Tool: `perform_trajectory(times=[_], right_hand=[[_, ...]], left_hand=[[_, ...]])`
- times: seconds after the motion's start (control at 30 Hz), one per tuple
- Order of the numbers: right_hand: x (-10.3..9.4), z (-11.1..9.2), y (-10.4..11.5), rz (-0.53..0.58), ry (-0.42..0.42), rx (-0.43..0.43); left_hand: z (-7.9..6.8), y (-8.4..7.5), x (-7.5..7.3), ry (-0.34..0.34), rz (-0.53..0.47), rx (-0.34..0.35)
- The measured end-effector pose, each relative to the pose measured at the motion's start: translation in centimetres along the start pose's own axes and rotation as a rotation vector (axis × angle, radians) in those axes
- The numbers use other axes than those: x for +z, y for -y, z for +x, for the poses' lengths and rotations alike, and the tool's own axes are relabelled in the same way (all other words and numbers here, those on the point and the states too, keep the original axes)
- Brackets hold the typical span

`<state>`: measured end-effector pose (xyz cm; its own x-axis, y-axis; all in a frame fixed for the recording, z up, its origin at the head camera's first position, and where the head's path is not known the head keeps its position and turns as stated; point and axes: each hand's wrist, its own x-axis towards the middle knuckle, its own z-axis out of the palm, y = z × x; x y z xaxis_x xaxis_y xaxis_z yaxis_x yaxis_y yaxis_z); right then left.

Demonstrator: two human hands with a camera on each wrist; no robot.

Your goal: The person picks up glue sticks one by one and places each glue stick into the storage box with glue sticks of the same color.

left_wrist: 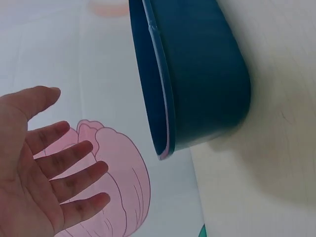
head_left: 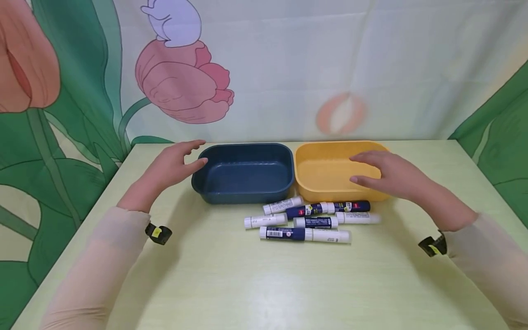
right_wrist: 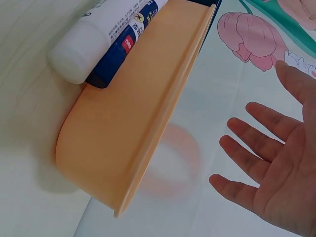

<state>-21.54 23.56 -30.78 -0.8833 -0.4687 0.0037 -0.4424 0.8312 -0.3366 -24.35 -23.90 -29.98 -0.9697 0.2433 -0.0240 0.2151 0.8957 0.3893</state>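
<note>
My left hand [head_left: 173, 164] hovers at the left end of a dark blue plastic bin [head_left: 243, 197], its fingers spread and holding nothing. Over the right part of a yellow bin [head_left: 336, 194] is my right hand [head_left: 392, 175], also empty, with thumb and fingers apart. Both wrist views show the palms with loosely bent fingers, clear of the bin walls. In front of the bins lie several capped tubes like glue sticks, among them a navy tube [head_left: 284, 233], a white tube [head_left: 327, 236] and another white tube [head_left: 266, 221].
The two bins stand side by side at the back of the pale table [head_left: 264, 284]. Behind them hangs a cloth [head_left: 272, 82] printed with flowers and leaves. Some tubes lie close against the front wall of the yellow bin.
</note>
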Motion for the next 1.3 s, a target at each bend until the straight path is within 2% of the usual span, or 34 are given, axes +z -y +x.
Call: perform_trajectory(times=[0.3, 0.53, 0.77, 1.1, 1.3], right_hand=[[0.5, -1.6, 0.6, 0.017, -0.019, 0.029], [0.9, -2.9, 0.5, 0.036, -0.058, 0.004], [1.8, -3.9, 0.3, 0.059, -0.066, 0.023], [3.0, -4.7, 0.6, 0.054, -0.075, -0.016], [3.9, -5.1, 1.1, 0.046, -0.049, -0.035]], left_hand=[[-0.8, 1.6, 0.1, 0.01, -0.1, -0.099], [-1.1, 2.5, 1.1, 0.026, -0.142, -0.133], [-1.2, 3.2, 2.1, 0.045, -0.201, -0.163], [-1.0, 4.9, 3.5, 0.145, -0.461, -0.223], [-0.7, 5.5, 4.1, 0.207, -0.624, -0.245]])
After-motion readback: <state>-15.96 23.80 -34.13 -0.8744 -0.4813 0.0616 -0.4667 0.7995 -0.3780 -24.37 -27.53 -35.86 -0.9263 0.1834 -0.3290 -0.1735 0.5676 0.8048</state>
